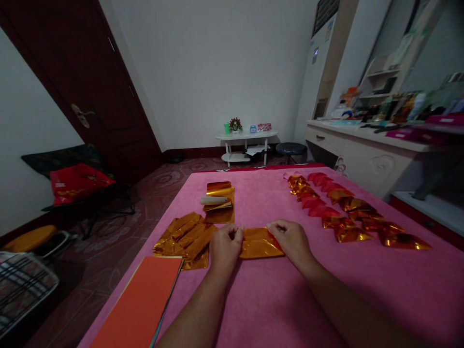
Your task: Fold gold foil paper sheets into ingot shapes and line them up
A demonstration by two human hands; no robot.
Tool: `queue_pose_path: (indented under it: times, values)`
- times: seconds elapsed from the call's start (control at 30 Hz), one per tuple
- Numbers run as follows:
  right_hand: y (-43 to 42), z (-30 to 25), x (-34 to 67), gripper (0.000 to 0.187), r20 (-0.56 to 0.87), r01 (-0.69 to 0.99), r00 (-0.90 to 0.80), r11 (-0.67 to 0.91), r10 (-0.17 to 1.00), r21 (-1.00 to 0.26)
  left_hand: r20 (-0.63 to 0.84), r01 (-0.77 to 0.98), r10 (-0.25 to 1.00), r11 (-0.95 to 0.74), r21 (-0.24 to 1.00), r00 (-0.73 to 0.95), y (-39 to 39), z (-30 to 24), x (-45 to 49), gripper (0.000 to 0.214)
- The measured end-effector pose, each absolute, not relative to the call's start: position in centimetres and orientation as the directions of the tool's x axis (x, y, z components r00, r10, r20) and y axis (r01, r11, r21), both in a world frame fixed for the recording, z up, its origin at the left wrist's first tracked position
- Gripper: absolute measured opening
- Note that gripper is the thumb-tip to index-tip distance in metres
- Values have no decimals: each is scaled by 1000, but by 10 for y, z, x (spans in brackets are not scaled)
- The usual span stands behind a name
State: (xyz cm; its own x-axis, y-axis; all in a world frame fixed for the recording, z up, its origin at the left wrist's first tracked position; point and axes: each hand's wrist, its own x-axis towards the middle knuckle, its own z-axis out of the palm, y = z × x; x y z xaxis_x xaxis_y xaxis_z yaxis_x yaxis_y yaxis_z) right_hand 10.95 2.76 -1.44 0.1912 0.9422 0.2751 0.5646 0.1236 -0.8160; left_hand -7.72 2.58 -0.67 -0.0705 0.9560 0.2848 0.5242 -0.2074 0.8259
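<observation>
A person's two bare hands work a sheet of gold paper point(259, 244) lying flat on a pink-covered table point(268, 299), near the middle of its near half and straight ahead of the wearer at 12 o'clock. The left hand point(225, 246) pinches the sheet's left edge, thumb and fingertips closed together on the foil. The right hand point(292, 241) lies over the sheet's right end with its fingers curled down on the top edge; whether it pinches or only presses cannot be told. At 9 o'clock from the sheet, just beside the left hand, sits a loose pile of folded gold sheets point(184, 239). At 11 o'clock, a little farther up the table, rests a stack of gold foil point(219, 203) with a pale roll point(213, 199) lying across it. From 1 o'clock round to 3 o'clock runs a row of folded gold and red pieces point(344, 212), slanting away toward the table's far edge. At 7 o'clock, by the left forearm, a stack of orange sheets point(141, 304) lies along the table's near left edge. Beyond the table, at 12 o'clock against the far wall, stand a small white side table point(246, 137) and a dark round stool point(291, 149); a dark door point(108, 106) is at 10 o'clock, and a cluttered dresser point(362, 150) at 2 o'clock.
</observation>
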Motion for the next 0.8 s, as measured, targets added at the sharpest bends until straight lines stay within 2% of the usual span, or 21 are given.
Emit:
queue_pose_path:
  times: [0.13, 0.3, 0.37, 0.5, 0.6, 0.8]
  values:
    - [26, -10, 109, 25, 276, 807, 163, 33, 947, -590, 297, 712, 952, -162, 683, -68, 25, -5, -78, 26]
    - [22, -5, 104, 24, 311, 922, 68, 59, 948, -382, 271, 863, 963, -132, 487, -6, 23, -5, -76, 11]
    - [20, -4, 100, 22, 326, 946, 30, 79, 945, -314, 306, 888, 952, -160, 432, 23, 22, -5, -74, 5]
    - [16, -5, 95, 19, 336, 979, -35, 100, 941, -177, 418, 890, 894, -317, 329, 164, 21, -4, -69, 12]
    - [14, -5, 93, 17, 334, 988, -65, 108, 940, -110, 413, 841, 865, -433, 325, 285, 23, -5, -67, 18]
    - [14, -4, 92, 18, 331, 992, -66, 98, 941, -80, 430, 752, 848, -495, 436, 309, 18, -6, -66, 16]
